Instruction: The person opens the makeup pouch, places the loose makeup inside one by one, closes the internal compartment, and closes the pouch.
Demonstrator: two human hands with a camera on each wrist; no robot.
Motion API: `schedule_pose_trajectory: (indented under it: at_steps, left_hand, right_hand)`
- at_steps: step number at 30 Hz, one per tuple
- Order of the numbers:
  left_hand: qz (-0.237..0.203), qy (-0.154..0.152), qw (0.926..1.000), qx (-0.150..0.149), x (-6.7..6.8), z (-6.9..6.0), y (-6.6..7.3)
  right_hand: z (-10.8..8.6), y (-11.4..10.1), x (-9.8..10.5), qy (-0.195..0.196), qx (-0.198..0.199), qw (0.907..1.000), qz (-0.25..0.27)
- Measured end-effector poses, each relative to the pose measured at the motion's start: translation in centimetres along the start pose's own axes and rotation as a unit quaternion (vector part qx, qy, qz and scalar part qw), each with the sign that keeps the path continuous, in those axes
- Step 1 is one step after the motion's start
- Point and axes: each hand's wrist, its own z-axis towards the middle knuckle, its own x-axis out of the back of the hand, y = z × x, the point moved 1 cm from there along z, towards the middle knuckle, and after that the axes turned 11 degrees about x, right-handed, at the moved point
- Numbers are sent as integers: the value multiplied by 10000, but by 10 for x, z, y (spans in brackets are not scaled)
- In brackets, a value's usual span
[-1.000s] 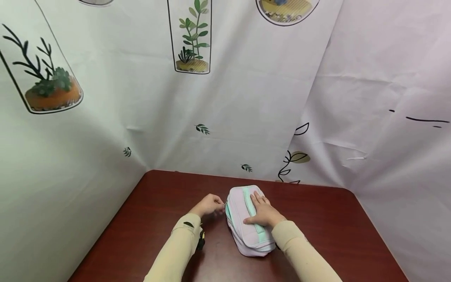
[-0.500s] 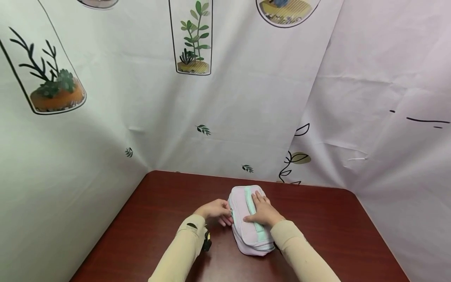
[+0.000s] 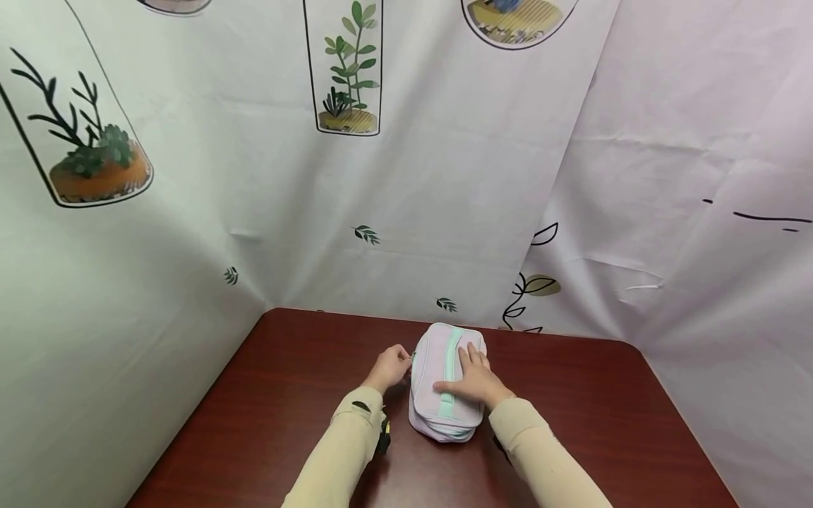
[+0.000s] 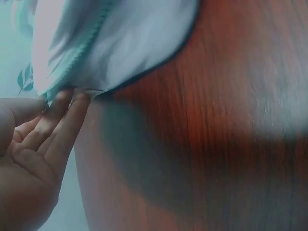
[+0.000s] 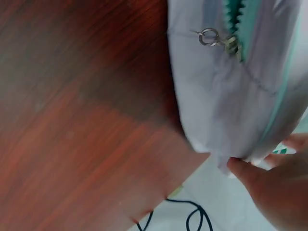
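A lavender zippered pencil case [image 3: 432,367] with a mint strap [image 3: 450,363] lies on the brown table [image 3: 305,395]. My left hand [image 3: 390,367] is at the case's left side; in the left wrist view its thumb and fingers pinch at the end of the mint zipper [image 4: 79,55], hiding the pull. With fingers spread, my right hand [image 3: 475,379] rests on top of the case, across the strap. In the right wrist view a metal zipper pull with a ring [image 5: 231,45] hangs at the end of a zipper whose teeth stand apart there.
White fabric [image 3: 444,183] printed with plants hangs behind and beside the table. The table's far edge lies close behind the case. Black cord-like lines [image 5: 197,211] show past the table edge in the right wrist view.
My left hand has come to the case's edge, then slid away from me along its left side. The case has turned straighter and shifted slightly farther back; my right hand stays on top.
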Motion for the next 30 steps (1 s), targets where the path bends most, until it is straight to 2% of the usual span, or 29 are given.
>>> schedule_pose_trajectory:
  at_steps: [3,5,7,12,16,20,24,30]
  left_hand:
    - [881,409,9947,-347,3,-1,-1]
    - [1173,413,9913,-436,7,-1,-2]
    - [1374,267,9886,-560,12,-2,-3]
    - [1287,-567,9867,-816,22,-5,-4]
    - [1067,-1369,9824,-684,25,-7,-8]
    - [925,-2059,9732,-439,24,-12,-9]
    - [982,-2575,9607,-324,22,-18,-8]
    - [1033,-2958,9495,-140,16,-26,-5]
  right_hand:
    - [-2,2,1,-178,156,9997,14]
    - [-3,2,2,-278,240,9993,15]
    - [-2,3,2,-318,296,9991,4]
    - [-1,3,1,-377,240,9988,-190]
    - [0,3,1,-418,239,9986,-205]
    - [1,4,-1,-433,274,9985,-208]
    - [2,5,-3,-426,283,9984,-247]
    - [1,4,-2,-343,337,9985,-259]
